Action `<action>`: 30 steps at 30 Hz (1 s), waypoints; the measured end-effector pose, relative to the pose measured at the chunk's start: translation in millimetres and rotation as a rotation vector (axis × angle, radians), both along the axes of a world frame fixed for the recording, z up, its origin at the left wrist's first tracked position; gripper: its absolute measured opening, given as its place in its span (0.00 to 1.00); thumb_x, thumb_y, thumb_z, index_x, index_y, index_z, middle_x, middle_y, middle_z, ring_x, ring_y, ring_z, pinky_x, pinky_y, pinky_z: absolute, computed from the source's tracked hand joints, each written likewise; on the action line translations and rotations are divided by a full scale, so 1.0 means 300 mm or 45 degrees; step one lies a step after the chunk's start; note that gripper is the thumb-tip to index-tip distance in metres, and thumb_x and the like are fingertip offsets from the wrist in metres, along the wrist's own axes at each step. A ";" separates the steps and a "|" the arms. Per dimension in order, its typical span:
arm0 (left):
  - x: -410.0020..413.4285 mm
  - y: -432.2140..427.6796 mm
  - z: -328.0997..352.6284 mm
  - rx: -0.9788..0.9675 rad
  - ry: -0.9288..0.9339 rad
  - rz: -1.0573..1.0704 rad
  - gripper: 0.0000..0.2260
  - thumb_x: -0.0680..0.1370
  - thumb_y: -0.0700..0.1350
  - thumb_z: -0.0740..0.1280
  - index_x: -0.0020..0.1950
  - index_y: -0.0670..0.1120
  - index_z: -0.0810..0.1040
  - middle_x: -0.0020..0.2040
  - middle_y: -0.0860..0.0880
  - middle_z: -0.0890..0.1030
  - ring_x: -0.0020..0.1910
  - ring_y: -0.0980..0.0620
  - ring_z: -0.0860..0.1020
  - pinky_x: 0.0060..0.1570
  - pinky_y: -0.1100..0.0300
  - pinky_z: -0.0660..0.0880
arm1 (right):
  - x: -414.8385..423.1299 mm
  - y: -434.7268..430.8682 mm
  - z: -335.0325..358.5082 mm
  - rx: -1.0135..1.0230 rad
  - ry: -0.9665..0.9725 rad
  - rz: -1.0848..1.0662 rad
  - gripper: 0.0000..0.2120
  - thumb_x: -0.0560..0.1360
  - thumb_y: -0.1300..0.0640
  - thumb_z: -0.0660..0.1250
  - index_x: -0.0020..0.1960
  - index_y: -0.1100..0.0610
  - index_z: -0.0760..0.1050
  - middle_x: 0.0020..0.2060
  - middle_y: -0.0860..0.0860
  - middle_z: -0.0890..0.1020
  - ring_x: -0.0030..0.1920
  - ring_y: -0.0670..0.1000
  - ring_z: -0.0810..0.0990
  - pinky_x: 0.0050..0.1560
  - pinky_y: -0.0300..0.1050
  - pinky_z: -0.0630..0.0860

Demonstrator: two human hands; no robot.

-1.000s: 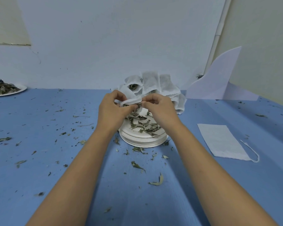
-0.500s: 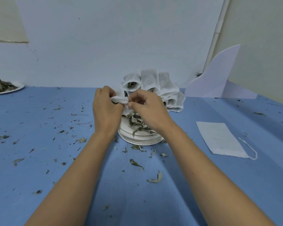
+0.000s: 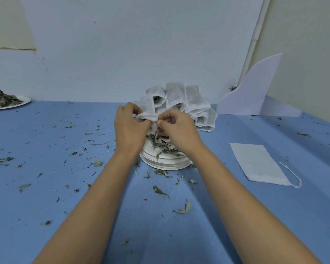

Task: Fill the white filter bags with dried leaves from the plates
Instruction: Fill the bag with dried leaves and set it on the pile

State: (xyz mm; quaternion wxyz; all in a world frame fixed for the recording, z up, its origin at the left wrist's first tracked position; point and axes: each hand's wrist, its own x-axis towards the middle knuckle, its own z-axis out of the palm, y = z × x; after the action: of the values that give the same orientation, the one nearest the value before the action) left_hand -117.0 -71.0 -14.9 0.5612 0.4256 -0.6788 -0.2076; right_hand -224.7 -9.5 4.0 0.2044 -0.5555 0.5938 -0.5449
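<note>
White gauze is bunched between two hands at the centre of the frame: a filter bag (image 3: 147,116), held just above a stack of paper plates (image 3: 164,163). The left hand (image 3: 131,128) has its fingers curled round the bag's left end, knuckles toward the camera. The right hand (image 3: 177,130) pinches the bag's right end between thumb and bent fingers, and the cloth hangs down a little below that pinch. Whether the mouth of the bag is open or drawn closed cannot be told, as the fingers cover it.

On the top plate of the stack lie dried leaves (image 3: 163,144), grey-green and curled, partly hidden under both wrists. Just behind the hands, toward the top of the frame, a heap of filled bags (image 3: 179,100) leans together, some with dark leaf showing in their open tops.

At the right of the frame a flat bag (image 3: 255,164) lies by itself on the blue tabletop (image 3: 65,197), its drawstring (image 3: 293,175) looping off its lower right corner. At the far upper left a second plate (image 3: 25,101) carries a mound of leaves (image 3: 2,100). A curved white card (image 3: 259,92) stands at the upper right against the wall. Leaf crumbs (image 3: 183,209) are scattered across the tabletop, thickest near the stack and toward the left.
</note>
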 end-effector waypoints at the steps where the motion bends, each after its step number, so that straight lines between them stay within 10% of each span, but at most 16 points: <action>1: -0.004 -0.003 -0.001 0.027 0.008 -0.056 0.09 0.72 0.40 0.71 0.47 0.47 0.72 0.49 0.51 0.72 0.41 0.59 0.71 0.38 0.75 0.66 | -0.007 -0.003 -0.004 -0.007 -0.011 -0.057 0.07 0.75 0.65 0.65 0.40 0.54 0.77 0.32 0.50 0.81 0.41 0.54 0.83 0.51 0.57 0.79; 14: 0.014 0.002 -0.006 -0.127 -0.055 0.133 0.10 0.69 0.28 0.61 0.40 0.43 0.68 0.42 0.50 0.68 0.35 0.60 0.65 0.34 0.72 0.63 | -0.028 0.015 0.010 0.094 -0.094 0.148 0.03 0.74 0.60 0.69 0.42 0.55 0.75 0.33 0.49 0.81 0.30 0.45 0.78 0.34 0.38 0.75; 23: 0.018 0.005 0.023 0.207 0.266 0.123 0.03 0.74 0.39 0.65 0.46 0.46 0.75 0.49 0.48 0.78 0.47 0.53 0.74 0.46 0.60 0.71 | 0.012 0.071 0.079 1.304 0.936 0.651 0.09 0.70 0.53 0.75 0.44 0.58 0.82 0.29 0.48 0.83 0.24 0.42 0.76 0.25 0.31 0.69; 30: 0.011 0.006 0.024 0.160 0.192 0.090 0.03 0.73 0.38 0.65 0.44 0.46 0.76 0.48 0.48 0.79 0.44 0.54 0.73 0.40 0.69 0.69 | 0.084 0.054 0.029 1.317 1.078 0.599 0.08 0.69 0.56 0.75 0.36 0.59 0.79 0.23 0.48 0.77 0.24 0.47 0.72 0.33 0.38 0.72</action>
State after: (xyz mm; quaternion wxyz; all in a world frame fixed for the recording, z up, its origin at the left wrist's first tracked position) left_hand -113.6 -69.3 -7.5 0.5897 0.4668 -0.6050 -0.2614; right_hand -199.5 6.8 12.8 0.3061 -0.6648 0.6692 0.1284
